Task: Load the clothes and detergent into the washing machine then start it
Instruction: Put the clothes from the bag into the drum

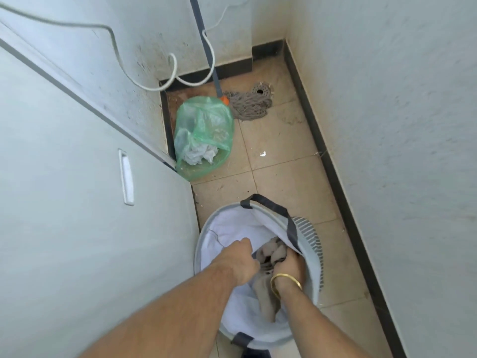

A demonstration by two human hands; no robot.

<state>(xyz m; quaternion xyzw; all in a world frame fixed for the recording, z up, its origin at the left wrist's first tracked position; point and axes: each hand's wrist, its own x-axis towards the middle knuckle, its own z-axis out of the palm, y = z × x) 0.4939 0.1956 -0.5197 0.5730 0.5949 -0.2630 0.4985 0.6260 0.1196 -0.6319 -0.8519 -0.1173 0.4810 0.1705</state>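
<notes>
A round grey laundry basket with dark handles and a white lining stands on the tiled floor at the bottom centre. Both my hands reach into it. My left hand is closed on crumpled beige and dark clothes inside the basket. My right hand, with a gold bangle on the wrist, grips the same bundle from the right side. The white washing machine fills the left of the view, with its lid shut and a recessed handle on top.
A green plastic bag with crumpled paper stands by the machine's far corner. A mop leans in the back corner beside a floor drain. White hoses run along the back wall. A wall closes off the right side.
</notes>
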